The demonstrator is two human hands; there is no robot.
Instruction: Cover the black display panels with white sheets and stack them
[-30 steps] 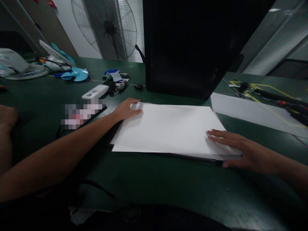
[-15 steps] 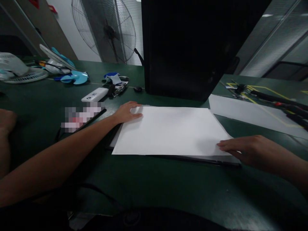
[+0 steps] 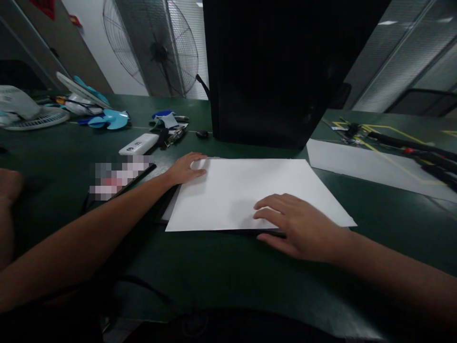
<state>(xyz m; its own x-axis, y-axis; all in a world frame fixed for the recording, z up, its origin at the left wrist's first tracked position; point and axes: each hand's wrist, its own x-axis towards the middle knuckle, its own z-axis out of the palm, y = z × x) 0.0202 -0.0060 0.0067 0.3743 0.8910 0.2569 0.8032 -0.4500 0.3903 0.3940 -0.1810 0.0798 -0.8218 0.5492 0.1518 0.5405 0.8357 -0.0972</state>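
A large white sheet of paper (image 3: 228, 195) lies over a flat, dark-edged item (image 3: 166, 209) on the green table; most of that item is hidden. My left hand (image 3: 187, 167) rests at the sheet's far left corner, thumb on top and fingers spread along the edge. Over the near edge, right of the middle, is my right hand (image 3: 300, 226), its fingers apart and slightly bent. Whether its fingertips touch the paper I cannot tell.
A big black panel (image 3: 285, 71) stands behind the paper. To the left are a phone-like item (image 3: 121, 177), a white device (image 3: 139, 144) and small fan parts (image 3: 110, 119). Another white sheet (image 3: 371, 166) and black cables (image 3: 410, 145) lie right. Another person's hand (image 3: 10, 185) is far left.
My right hand has moved left from the sheet's near right corner toward the middle of its near edge. That corner now shows uncovered. My left hand has stayed in place.
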